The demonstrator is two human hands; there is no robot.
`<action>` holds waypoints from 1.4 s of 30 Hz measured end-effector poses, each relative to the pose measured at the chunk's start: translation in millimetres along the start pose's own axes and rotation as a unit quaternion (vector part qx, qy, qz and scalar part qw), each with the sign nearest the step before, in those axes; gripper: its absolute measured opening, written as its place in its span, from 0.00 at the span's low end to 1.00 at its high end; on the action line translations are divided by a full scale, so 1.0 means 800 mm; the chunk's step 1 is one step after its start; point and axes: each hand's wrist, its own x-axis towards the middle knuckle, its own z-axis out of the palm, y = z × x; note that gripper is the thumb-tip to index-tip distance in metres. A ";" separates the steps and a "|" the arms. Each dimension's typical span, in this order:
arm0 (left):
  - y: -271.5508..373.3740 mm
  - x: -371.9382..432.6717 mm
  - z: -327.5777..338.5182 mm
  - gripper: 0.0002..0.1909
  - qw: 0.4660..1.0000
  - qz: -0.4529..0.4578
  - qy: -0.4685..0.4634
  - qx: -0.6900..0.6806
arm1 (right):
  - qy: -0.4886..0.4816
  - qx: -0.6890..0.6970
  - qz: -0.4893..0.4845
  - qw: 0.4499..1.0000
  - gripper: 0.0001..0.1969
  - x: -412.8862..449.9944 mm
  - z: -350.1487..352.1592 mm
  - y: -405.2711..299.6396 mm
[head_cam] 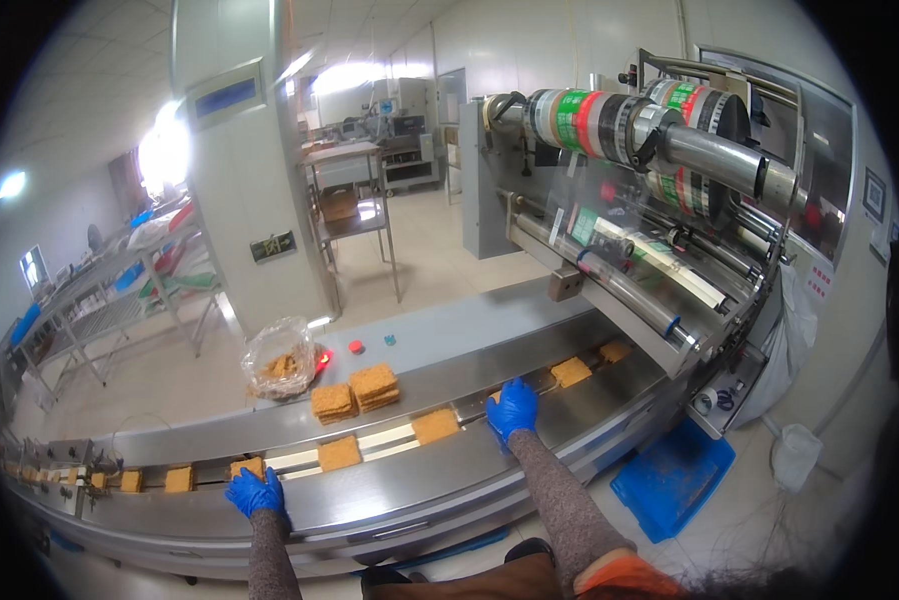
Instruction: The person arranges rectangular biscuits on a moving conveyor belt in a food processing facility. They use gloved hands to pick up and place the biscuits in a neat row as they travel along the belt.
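Observation:
My left hand (256, 491), in a blue glove, is at the near edge of a square golden-brown cracker (247, 466) on the steel conveyor channel. Farther right, my blue-gloved right hand (513, 409) covers most of another cracker (495, 397); only a sliver of it shows. Whether either hand grips its cracker or only touches it, I cannot tell. Two crackers, one left (340, 454) and one right (436, 427), lie flat in the channel between my hands. Beyond the channel, two short stacks of crackers, a left stack (334, 403) and a right stack (374, 385), stand on the steel deck.
An open clear plastic bag (278, 358) holds broken pieces beside a red button (355, 347). Printed film rolls (580, 120) and steel rollers (607, 279) overhang the line at right. More crackers (571, 372) lie beneath them. A blue plastic crate (673, 480) sits on the floor.

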 end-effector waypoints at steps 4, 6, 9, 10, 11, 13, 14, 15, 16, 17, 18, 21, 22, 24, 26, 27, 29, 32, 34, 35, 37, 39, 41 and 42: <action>-0.019 -0.001 0.016 0.23 0.986 0.081 0.096 -0.105 | -0.014 0.012 -0.025 1.000 0.21 -0.003 -0.008 -0.013; -0.020 -0.004 0.020 0.19 0.974 0.117 0.153 -0.123 | -0.007 0.030 -0.051 0.998 0.19 -0.002 -0.008 -0.012; -0.017 -0.006 0.017 0.19 0.974 0.110 0.156 -0.125 | 0.008 0.037 -0.050 0.998 0.18 -0.002 0.008 -0.006; -0.016 -0.006 0.016 0.19 0.976 0.107 0.151 -0.118 | -0.018 0.019 -0.040 0.999 0.18 -0.002 0.010 -0.003; -0.012 -0.007 0.014 0.19 0.977 0.104 0.146 -0.111 | -0.044 0.000 -0.031 0.999 0.18 -0.001 0.011 0.002; -0.008 -0.007 0.008 0.20 0.981 0.095 0.138 -0.102 | -0.073 -0.002 -0.011 0.997 0.19 0.001 0.010 0.003; -0.005 -0.007 0.005 0.21 0.982 0.089 0.133 -0.102 | -0.075 0.011 0.001 0.997 0.20 0.001 0.009 0.003; -0.006 -0.010 0.005 0.21 0.984 0.081 0.126 -0.101 | -0.080 0.023 0.011 0.996 0.21 -0.001 0.007 0.003; -0.009 -0.008 0.011 0.23 0.983 0.075 0.149 -0.075 | -0.082 0.023 0.023 0.996 0.21 -0.001 0.006 0.002; -0.014 -0.004 0.023 0.24 0.981 0.068 0.172 -0.048 | -0.084 0.023 0.035 0.996 0.22 0.002 0.004 0.000; -0.019 0.000 0.035 0.25 0.979 0.062 0.195 -0.022 | -0.085 0.023 0.048 0.995 0.22 0.002 0.002 -0.003; -0.034 0.007 0.063 0.27 0.940 0.059 0.325 0.084 | 0.045 0.012 -0.009 0.999 0.24 -0.004 -0.009 -0.017; -0.018 0.002 0.040 0.26 0.974 0.051 0.216 0.038 | 0.023 -0.001 0.005 1.000 0.24 -0.004 -0.010 -0.011; 0.000 -0.002 -0.011 0.24 0.998 0.026 -0.004 -0.048 | -0.022 -0.017 0.029 0.999 0.24 -0.001 -0.012 -0.009; -0.017 0.003 0.017 0.22 0.988 0.083 0.074 -0.108 | -0.014 -0.024 -0.010 1.000 0.21 -0.002 -0.014 -0.014; -0.018 0.000 0.017 0.21 0.978 0.113 0.112 -0.137 | -0.011 -0.029 -0.028 0.999 0.20 -0.004 -0.014 -0.014; -0.017 -0.003 0.015 0.20 0.983 0.108 0.103 -0.107 | -0.014 0.033 -0.040 0.999 0.18 -0.004 -0.011 -0.014; -0.015 -0.005 0.014 0.20 0.980 0.112 0.135 -0.099 | -0.023 0.031 -0.047 0.998 0.16 -0.004 -0.005 -0.011; -0.013 -0.005 0.012 0.20 0.976 0.118 0.156 -0.100 | -0.032 0.019 -0.028 0.999 0.17 -0.004 0.004 -0.004; -0.011 -0.006 0.011 0.20 0.975 0.121 0.158 -0.098 | -0.038 0.023 -0.009 0.999 0.17 -0.002 0.010 0.003; -0.008 -0.010 0.004 0.21 0.978 0.114 0.140 -0.101 | -0.050 0.032 0.018 0.998 0.19 -0.002 0.012 0.002; -0.005 -0.010 -0.006 0.23 0.984 0.095 0.101 -0.115 | -0.058 0.039 0.033 0.997 0.20 -0.002 0.012 0.001; -0.004 -0.009 -0.004 0.25 0.988 0.072 0.082 -0.107 | 0.010 -0.005 0.001 1.000 0.18 -0.003 0.010 0.002; -0.004 -0.008 -0.002 0.26 0.990 0.061 0.073 -0.102 | 0.045 -0.026 -0.014 0.999 0.18 -0.004 0.008 0.002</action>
